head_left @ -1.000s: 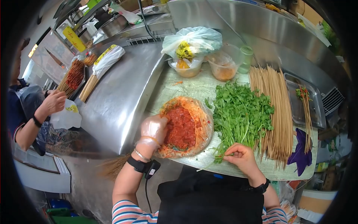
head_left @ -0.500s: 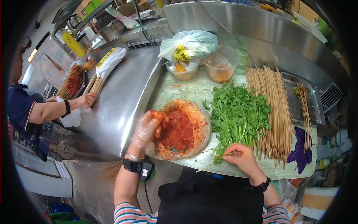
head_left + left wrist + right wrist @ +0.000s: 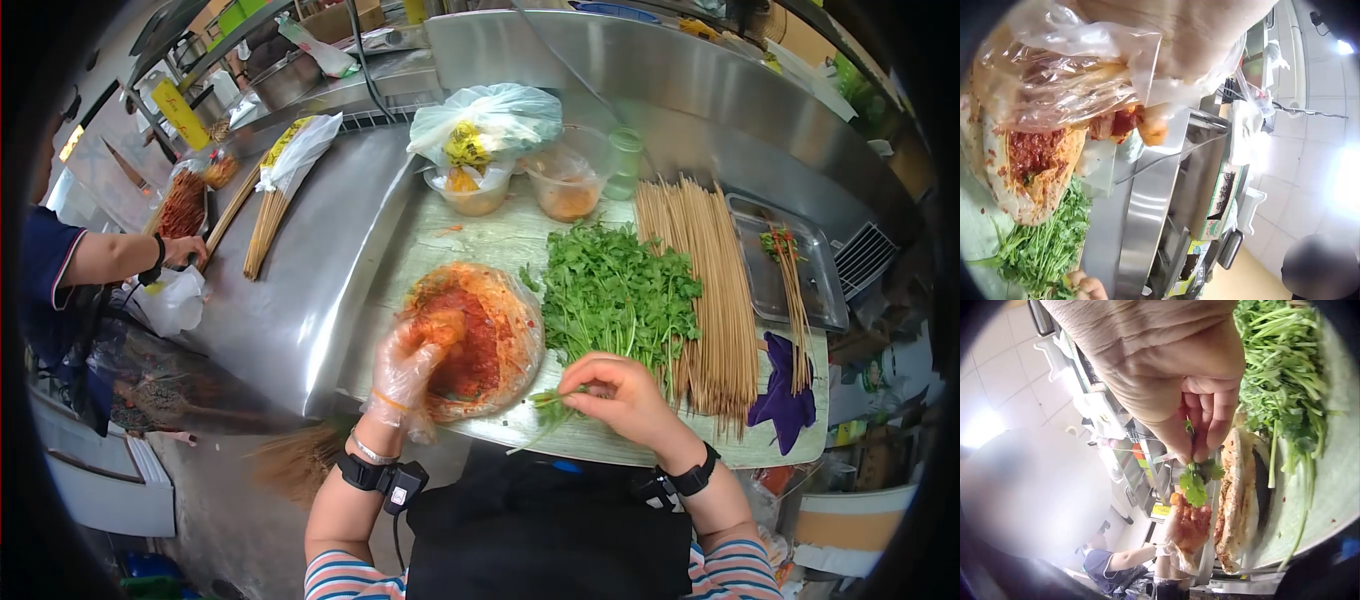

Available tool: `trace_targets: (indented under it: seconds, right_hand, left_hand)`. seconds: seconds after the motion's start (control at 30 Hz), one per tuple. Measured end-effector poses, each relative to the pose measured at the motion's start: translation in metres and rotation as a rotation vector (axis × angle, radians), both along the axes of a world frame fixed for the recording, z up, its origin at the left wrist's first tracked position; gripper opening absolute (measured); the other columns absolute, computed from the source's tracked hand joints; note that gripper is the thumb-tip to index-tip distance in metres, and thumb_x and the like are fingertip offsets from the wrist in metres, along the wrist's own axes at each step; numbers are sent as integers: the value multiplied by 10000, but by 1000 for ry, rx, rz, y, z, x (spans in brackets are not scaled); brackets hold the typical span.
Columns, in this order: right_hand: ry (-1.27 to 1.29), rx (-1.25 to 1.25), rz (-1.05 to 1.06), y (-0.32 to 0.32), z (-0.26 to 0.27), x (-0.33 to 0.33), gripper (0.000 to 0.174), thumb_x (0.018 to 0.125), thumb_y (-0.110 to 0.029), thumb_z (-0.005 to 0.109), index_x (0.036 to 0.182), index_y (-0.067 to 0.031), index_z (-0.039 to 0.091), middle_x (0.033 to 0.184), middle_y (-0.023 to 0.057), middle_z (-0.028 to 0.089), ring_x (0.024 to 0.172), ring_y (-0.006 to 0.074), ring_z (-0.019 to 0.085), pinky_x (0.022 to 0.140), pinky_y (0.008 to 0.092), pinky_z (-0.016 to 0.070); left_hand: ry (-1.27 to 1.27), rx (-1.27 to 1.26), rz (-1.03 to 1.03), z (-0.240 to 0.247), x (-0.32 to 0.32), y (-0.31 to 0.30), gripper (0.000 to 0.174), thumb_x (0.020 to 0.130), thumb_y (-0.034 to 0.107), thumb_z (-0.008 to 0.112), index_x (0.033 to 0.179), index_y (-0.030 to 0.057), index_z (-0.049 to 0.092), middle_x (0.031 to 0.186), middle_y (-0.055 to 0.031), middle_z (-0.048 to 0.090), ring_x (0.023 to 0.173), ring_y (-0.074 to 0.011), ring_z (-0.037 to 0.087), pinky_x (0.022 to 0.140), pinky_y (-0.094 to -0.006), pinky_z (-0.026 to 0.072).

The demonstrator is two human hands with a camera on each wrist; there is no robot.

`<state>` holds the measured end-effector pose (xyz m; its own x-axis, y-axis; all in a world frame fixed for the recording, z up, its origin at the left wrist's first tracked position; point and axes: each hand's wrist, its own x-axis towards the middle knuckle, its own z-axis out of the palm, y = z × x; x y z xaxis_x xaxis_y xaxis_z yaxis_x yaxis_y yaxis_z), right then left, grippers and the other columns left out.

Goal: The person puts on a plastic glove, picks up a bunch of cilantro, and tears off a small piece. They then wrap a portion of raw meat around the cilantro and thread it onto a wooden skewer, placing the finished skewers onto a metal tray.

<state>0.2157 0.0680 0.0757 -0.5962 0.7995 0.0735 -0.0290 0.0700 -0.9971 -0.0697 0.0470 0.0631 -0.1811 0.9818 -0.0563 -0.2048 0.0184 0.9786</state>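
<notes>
In the head view the left hand (image 3: 408, 362), in a clear plastic glove, holds a red-orange sauced piece (image 3: 441, 328) over the left side of the plastic-lined bowl (image 3: 527, 345) of red mixture (image 3: 478, 335). Red and orange pieces (image 3: 1124, 122) show below the glove in the left wrist view. The bare right hand (image 3: 622, 398) pinches a small green sprig (image 3: 548, 399) between thumb and fingertips, just right of the bowl. Its leaves (image 3: 1194, 487) hang from the fingertips in the right wrist view. The pile of leafy herbs (image 3: 618, 290) lies behind the right hand.
Right of the herbs lie many wooden skewers (image 3: 705, 300), a purple cloth (image 3: 783, 398) and a metal tray (image 3: 822, 290) with loaded skewers. Behind stand two plastic tubs (image 3: 570, 196), one under a tied bag (image 3: 488, 120), and a green bottle (image 3: 624, 165). Another person's arm (image 3: 115, 257) reaches in at left.
The right hand has lifted its sprig from the herbs' stem ends and moved left towards the bowl. The left hand has come up out of the mixture with a sauced piece. The other person's arm has shifted.
</notes>
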Motion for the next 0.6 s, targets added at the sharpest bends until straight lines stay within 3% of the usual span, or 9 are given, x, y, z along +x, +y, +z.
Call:
trace_targets:
  seconds: [0.1,0.2,0.23,0.3,0.4,0.6]
  right_hand:
    - [-56,137,56,7,18,-13,85,803,-21,685,881,-25,653,921,33,628,770,65,573,657,194,461]
    - [9,159,17,12,23,-35,82,792,-33,699,861,-24,656,870,21,647,699,69,566,623,200,455]
    - [41,223,-10,14,22,-43,82,781,-41,711,841,-27,658,837,12,660,656,79,565,606,214,461]
    - [2,198,18,20,21,-53,89,788,-22,701,867,-19,661,899,35,662,760,97,601,666,220,484]
    - [-42,300,3,27,20,-59,89,782,-13,700,864,-13,665,909,50,656,785,112,612,679,231,492]
    - [-65,359,-43,32,5,-64,91,771,-3,706,851,-2,663,891,61,643,749,120,602,645,228,484]
  left_hand:
    - [199,163,-5,-1,10,0,237,866,10,587,1092,-44,629,1011,-88,648,875,-158,632,784,-267,530]
    - [276,157,-90,-16,5,-2,232,904,54,555,1110,-30,622,1017,-87,646,872,-153,630,802,-266,526]
    - [129,128,-97,-18,7,-3,238,911,71,552,1117,-27,619,1023,-90,645,869,-155,630,798,-266,527]
    - [-161,65,-110,-22,16,-7,252,924,104,546,1131,-23,612,1035,-95,642,863,-159,630,789,-267,527]
    - [-356,38,-88,-10,28,-18,262,910,80,564,1142,-35,600,1023,-97,647,842,-158,629,750,-267,528]
    - [-216,-66,-166,6,41,-22,297,856,14,599,1145,-57,592,974,-96,664,823,-149,630,704,-261,521]
